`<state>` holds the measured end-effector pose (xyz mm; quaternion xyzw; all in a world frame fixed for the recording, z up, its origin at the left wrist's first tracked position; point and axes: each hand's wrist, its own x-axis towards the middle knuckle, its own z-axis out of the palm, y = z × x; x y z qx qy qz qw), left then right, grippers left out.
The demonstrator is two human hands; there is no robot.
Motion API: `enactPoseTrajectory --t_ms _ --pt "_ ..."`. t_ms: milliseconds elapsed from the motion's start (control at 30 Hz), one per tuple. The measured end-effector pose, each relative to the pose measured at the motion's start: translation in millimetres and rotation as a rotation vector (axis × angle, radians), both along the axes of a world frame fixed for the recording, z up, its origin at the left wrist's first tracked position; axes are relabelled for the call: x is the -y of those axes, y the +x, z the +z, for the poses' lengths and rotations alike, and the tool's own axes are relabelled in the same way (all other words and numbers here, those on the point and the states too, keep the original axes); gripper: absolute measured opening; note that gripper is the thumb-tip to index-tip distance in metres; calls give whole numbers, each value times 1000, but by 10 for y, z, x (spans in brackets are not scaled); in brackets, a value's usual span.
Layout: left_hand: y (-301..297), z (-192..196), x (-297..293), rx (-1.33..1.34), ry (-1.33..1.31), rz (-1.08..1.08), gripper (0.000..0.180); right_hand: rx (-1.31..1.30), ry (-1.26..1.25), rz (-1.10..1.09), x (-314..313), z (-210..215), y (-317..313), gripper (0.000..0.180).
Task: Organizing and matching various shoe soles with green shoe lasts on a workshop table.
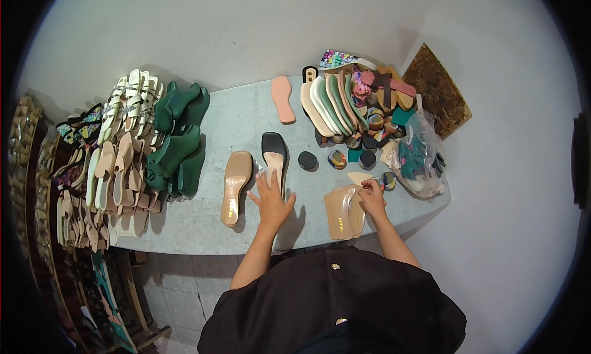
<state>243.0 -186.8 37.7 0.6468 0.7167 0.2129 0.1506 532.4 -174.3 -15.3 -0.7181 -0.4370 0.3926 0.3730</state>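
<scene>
My left hand (271, 205) is spread, its fingertips over a sandal sole (275, 160) with a black square toe and a beige footbed, partly hidden by the hand. Left of it lies a tan square-toed sole (237, 185) with a glossy heel area and gold print. At the table's near right, my right hand (372, 200) has its fingers curled in a pinch at the upper edge of some glossy tan insoles (339, 213) with gold print. A small cream pointed piece (359, 178) lies just beyond those fingers.
Green wedge shoes (184, 163), white strappy sandals (132, 101) and beige sandals (123, 175) crowd the table's left. A pink insole (283, 99) lies farther back. To the right are a row of soles (329, 104), round heel pieces (308, 161) and a clear plastic bag (420, 160).
</scene>
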Motion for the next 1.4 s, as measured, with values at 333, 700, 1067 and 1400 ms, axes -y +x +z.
enactPoseTrajectory --t_ms 333,700,1067,1400 --pt "-370 95 78 -85 79 255 85 104 363 117 -1070 50 114 32" --pt "-54 25 116 -49 78 196 75 491 -99 175 -2189 297 163 38" --pt "87 75 111 218 112 102 67 718 917 166 -1028 690 -203 36" --pt "196 -295 88 320 92 -46 51 384 794 459 424 690 -547 27"
